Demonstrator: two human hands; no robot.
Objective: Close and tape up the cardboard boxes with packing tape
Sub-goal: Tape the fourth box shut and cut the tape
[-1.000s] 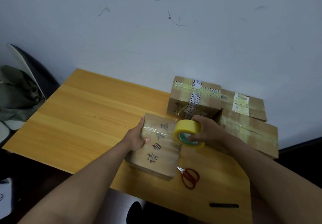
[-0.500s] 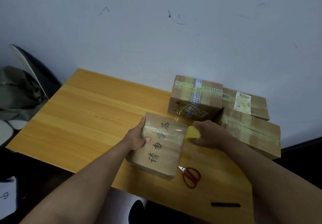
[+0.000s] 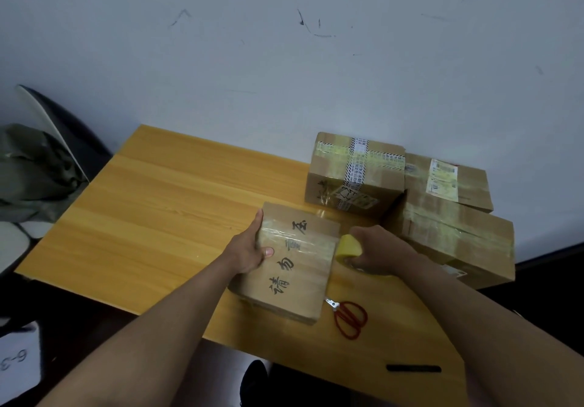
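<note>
We steady the front box (image 3: 292, 261) at the table's (image 3: 151, 217) near edge, left hand (image 3: 249, 253) gripping its side, right hand (image 3: 377, 250) gripping the tape roll (image 3: 349, 245) alongside. Strip runs across the top; cut still pending. Three boxes behind look taped.

We read black handwritten characters "请勿" on the brown cardboard box (image 3: 292, 264), and "6-3" on the white sheet (image 3: 15, 359).

A closed cardboard box (image 3: 295, 264) with black handwriting lies flat on the table (image 3: 151, 217), clear tape across its top. A yellow tape roll (image 3: 349, 245) sits against its right edge. Three taped boxes (image 3: 357, 172) are behind.
</note>
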